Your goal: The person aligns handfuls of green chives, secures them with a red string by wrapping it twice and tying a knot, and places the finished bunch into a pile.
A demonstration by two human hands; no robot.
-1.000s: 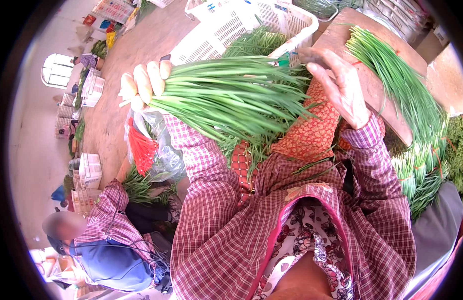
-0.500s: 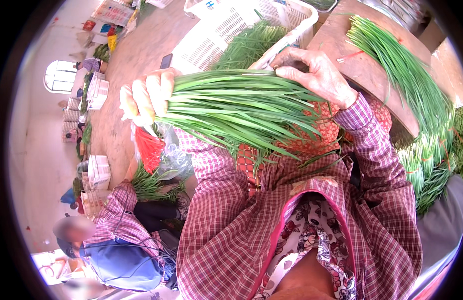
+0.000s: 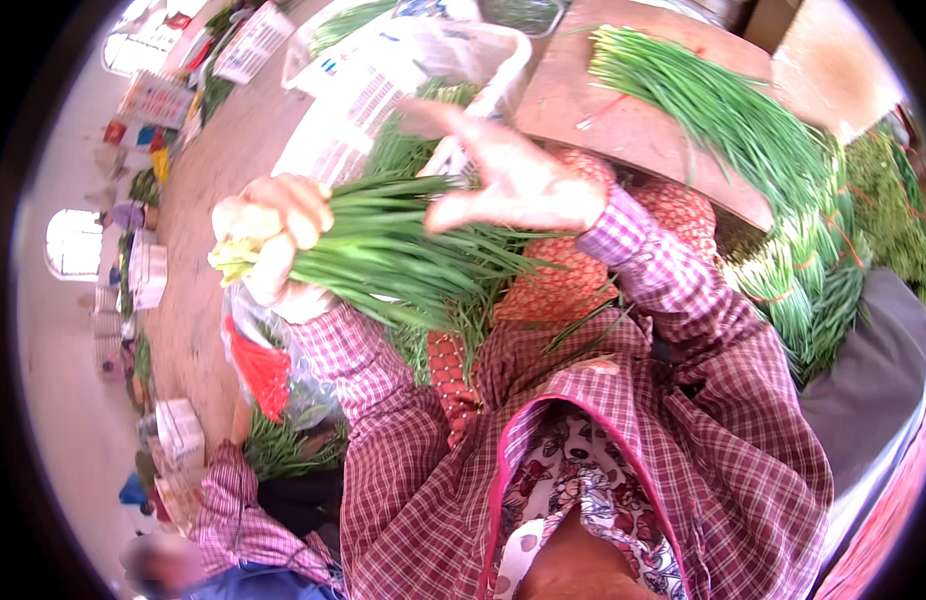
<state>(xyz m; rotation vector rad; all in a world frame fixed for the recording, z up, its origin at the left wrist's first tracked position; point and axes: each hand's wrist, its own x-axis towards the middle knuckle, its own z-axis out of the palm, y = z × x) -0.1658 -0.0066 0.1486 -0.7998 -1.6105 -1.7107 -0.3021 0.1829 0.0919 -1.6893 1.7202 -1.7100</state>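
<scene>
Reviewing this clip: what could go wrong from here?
Only the left grip clasps the bunch of greens, near its pale stem ends, and no tie shows on it, so stalks might slip loose. The open right grip, blurred over the leaves, could bend or tear some. The second bunch overhangs the board, so a bump might shift it.

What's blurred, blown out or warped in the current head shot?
Head view: right hand heavily motion-blurred, left hand and its green bunch softer than the board; window blown out, white crate washed out in places; fisheye curves the scene toward black corners.
</scene>
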